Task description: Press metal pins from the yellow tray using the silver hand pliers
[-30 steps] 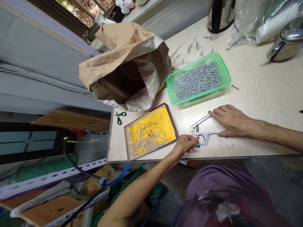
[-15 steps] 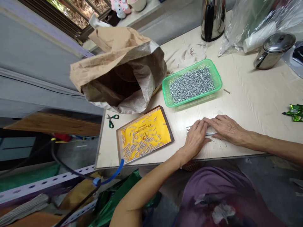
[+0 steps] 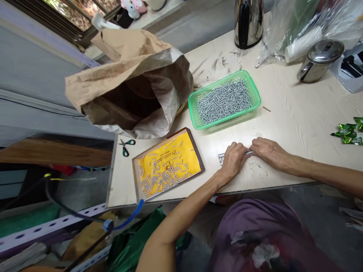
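Note:
Both hands work close together near the table's front edge. My left hand (image 3: 234, 159) is closed over a slim metal strip (image 3: 221, 158), whose flat end with small holes sticks out on its left side. A short thin length of metal shows between the two hands. My right hand (image 3: 267, 152) has its fingers pinched together at the right end of that piece; what lies under the fingertips is hidden. To the left is a shallow tray (image 3: 201, 156) with a yellow lining and many small metal pins (image 3: 161, 179). Behind the hands stands a green basket (image 3: 224, 126) full of small silvery screw-like or spring-like pieces (image 3: 227, 102).
A large open paper sack (image 3: 127, 53) stands at the back left, with green-handled scissors (image 3: 125, 151) near it. A kettle (image 3: 248, 24), a lidded metal cup (image 3: 320, 62) and a plastic bag (image 3: 300, 22) are at the back right. Shiny green wrappers (image 3: 347, 132) lie far right.
My hands have drawn apart slightly, and the fingers of both have curled in more around the metal piece. The whole view has shifted a little, so the table things appear further left.

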Demonstrator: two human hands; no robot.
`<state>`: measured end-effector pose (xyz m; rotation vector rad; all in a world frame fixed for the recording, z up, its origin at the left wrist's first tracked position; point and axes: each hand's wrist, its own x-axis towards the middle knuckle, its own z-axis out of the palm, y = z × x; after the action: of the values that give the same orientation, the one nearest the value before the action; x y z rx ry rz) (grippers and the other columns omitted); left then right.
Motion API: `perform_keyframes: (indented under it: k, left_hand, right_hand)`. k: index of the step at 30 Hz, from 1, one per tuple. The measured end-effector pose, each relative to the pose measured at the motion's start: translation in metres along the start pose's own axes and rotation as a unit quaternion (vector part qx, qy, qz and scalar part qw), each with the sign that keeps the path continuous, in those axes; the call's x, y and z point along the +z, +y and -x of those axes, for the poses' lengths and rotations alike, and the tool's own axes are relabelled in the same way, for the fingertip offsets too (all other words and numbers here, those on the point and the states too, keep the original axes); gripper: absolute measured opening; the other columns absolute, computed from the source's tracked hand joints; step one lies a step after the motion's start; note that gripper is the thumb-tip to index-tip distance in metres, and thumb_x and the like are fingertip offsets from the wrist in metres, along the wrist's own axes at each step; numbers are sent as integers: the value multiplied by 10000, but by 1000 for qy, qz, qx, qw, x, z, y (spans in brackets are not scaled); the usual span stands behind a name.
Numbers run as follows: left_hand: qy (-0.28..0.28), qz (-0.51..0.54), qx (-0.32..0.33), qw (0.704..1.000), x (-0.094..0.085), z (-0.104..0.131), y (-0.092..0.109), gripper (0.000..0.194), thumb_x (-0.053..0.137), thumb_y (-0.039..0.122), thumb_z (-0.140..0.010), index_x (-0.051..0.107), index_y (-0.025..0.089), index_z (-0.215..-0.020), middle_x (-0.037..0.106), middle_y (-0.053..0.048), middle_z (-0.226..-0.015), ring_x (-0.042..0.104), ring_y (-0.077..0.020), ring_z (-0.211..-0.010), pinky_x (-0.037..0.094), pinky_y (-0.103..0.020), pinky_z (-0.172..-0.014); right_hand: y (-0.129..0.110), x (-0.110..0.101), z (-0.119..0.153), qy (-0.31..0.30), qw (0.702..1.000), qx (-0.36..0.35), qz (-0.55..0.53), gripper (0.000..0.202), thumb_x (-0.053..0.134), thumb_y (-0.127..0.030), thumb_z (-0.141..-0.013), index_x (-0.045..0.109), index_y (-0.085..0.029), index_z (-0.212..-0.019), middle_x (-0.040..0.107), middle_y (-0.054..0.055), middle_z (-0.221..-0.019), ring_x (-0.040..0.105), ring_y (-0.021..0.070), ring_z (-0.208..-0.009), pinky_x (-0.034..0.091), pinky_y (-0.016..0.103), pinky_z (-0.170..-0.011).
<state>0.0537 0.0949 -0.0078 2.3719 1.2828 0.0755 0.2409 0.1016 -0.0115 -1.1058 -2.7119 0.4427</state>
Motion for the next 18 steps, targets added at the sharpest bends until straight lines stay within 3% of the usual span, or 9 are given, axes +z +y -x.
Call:
perform_keyframes:
  k: [3,6,9,11,14,18]
  left_hand:
    - [22,1,-7,1000,5,-1,-1,179,511,292,-973,626,168,-912,617,-70,-898,549,-227,-901,481,-368,-801]
    - [63,-13,-6,998,15,5,0,224,550,312,-954,602,158,-1108,649,-98,-1047,585,-246,-976,514,-410,-856]
    - [138,-29,-2,990,36,19,8,412,546,325,-953,491,133,-1313,571,-184,-1329,537,-307,-1235,478,-490,-1006]
    - [169,-36,5,985,52,30,18,448,509,329,-968,449,127,-1363,503,-213,-1428,443,-337,-1368,423,-530,-1080]
    - [165,-31,34,985,70,44,35,501,466,394,-982,420,119,-1398,477,-214,-1467,373,-338,-1430,378,-542,-1126]
    - [134,-11,47,990,71,47,46,598,455,487,-970,414,87,-1412,479,-229,-1462,363,-327,-1439,346,-544,-1150]
  right_hand:
    - [3,2,-3,-5,1000,8,-7,278,398,-170,-981,607,-169,-799,587,66,-807,537,194,-787,411,328,-776]
    - [9,-7,-4,-27,1000,15,-7,139,520,-234,-935,631,-155,-911,600,96,-908,541,219,-853,422,334,-767]
    - [22,-19,-6,-69,997,-16,-14,367,685,-384,-832,627,-133,-1093,604,136,-1048,540,251,-910,436,344,-759]
    - [32,-22,-11,-82,996,-36,-5,419,683,-407,-830,630,-120,-1131,614,145,-1046,539,253,-896,431,351,-765]
    - [42,-20,-25,-63,997,-19,41,214,556,-282,-916,669,-131,-1016,634,129,-953,524,238,-864,396,343,-757]
    - [33,-20,-52,-32,990,48,127,187,499,-209,-937,675,-171,-886,650,108,-894,498,245,-876,323,344,-710]
